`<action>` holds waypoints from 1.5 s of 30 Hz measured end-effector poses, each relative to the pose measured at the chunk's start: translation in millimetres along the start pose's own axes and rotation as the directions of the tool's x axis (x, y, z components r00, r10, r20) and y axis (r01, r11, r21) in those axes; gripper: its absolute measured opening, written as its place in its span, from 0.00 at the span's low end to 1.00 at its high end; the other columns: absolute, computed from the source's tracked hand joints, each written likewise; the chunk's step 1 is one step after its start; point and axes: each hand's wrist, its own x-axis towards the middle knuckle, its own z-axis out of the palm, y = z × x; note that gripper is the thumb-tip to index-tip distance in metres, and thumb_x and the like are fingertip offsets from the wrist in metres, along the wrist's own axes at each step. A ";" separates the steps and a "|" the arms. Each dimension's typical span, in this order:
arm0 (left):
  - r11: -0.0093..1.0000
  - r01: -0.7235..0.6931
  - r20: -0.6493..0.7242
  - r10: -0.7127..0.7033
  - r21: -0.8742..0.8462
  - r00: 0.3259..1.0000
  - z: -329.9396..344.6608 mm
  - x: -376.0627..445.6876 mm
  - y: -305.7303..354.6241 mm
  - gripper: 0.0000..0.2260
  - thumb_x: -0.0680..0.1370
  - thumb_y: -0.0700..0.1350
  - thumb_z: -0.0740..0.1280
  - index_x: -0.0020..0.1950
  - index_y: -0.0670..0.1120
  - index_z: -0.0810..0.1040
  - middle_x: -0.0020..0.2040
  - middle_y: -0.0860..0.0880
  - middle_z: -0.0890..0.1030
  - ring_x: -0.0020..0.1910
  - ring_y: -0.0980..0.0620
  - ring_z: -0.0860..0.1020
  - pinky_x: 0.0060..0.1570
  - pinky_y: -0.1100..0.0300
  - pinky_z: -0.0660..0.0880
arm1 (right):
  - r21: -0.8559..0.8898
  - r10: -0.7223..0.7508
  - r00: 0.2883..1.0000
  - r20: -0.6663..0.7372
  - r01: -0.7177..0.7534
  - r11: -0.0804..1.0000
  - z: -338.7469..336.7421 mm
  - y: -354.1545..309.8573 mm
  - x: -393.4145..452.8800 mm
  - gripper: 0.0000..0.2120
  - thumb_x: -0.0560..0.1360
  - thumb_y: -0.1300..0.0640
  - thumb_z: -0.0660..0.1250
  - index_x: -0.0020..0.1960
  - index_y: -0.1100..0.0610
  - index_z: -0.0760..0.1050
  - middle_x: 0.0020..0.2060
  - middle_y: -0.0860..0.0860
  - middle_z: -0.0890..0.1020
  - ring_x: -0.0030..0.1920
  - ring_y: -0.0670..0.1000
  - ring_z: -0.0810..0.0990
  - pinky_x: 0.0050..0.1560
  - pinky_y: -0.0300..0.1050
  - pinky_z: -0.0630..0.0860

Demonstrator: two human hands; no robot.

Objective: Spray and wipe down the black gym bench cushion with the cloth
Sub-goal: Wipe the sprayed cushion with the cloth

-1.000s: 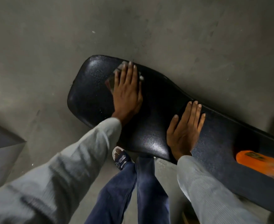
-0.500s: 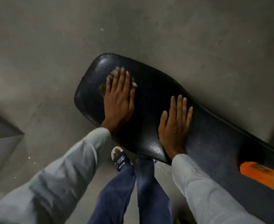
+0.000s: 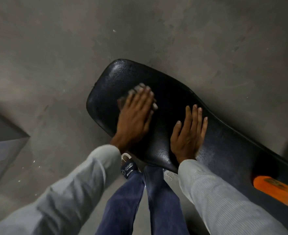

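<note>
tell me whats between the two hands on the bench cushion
Head view: only bare black cushion lies between the left hand and the right hand. The cloth sits under the left hand, barely showing.

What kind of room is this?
Probably a gym. There's a long black padded bench cushion on a bare grey concrete floor, and an orange object, perhaps the spray bottle, lies on the bench.

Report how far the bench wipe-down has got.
Done, it seems: the rounded end of the black cushion looks glossy, as if sprayed. In hand: the left hand presses the cloth, mostly hidden under the flat fingers, onto the wide end; the right hand lies flat beside it, bracing. Left: the narrow stretch toward the orange object looks duller, probably unwiped.
</note>
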 end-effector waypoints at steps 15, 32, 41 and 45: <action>0.997 0.015 0.035 -0.013 -0.075 0.999 16.5 -24.5 50.1 0.28 0.88 0.53 0.56 0.86 0.43 0.59 0.87 0.44 0.56 0.87 0.47 0.52 0.85 0.43 0.51 | -0.006 -0.002 1.000 0.009 0.002 1.000 -2.8 -1.5 1.8 0.27 0.87 0.55 0.59 0.84 0.60 0.65 0.85 0.58 0.64 0.87 0.58 0.59 0.85 0.65 0.56; 0.985 0.147 0.027 -0.145 -0.090 0.989 28.6 -76.2 51.6 0.28 0.88 0.53 0.54 0.86 0.43 0.58 0.87 0.43 0.55 0.87 0.45 0.52 0.83 0.39 0.54 | -0.027 0.010 1.000 0.013 -0.009 1.000 -4.9 -4.5 2.1 0.27 0.87 0.54 0.56 0.84 0.59 0.65 0.85 0.57 0.64 0.87 0.57 0.59 0.86 0.64 0.56; 0.760 0.644 -0.172 -0.648 -0.084 0.742 2.9 9.0 -49.2 0.28 0.88 0.51 0.52 0.85 0.40 0.58 0.86 0.40 0.59 0.86 0.39 0.55 0.83 0.37 0.53 | -0.039 0.005 1.000 0.015 -0.004 0.999 -4.2 -2.0 1.6 0.28 0.86 0.55 0.60 0.85 0.59 0.64 0.86 0.57 0.63 0.87 0.57 0.58 0.87 0.62 0.53; 0.896 0.437 -0.109 -0.444 -0.085 0.889 14.2 -15.5 20.1 0.28 0.87 0.52 0.54 0.85 0.41 0.59 0.87 0.41 0.56 0.87 0.42 0.51 0.84 0.39 0.50 | -0.031 0.012 1.000 0.017 -0.011 0.999 -5.9 -3.5 1.4 0.28 0.86 0.56 0.61 0.85 0.59 0.64 0.86 0.57 0.63 0.87 0.57 0.59 0.86 0.64 0.55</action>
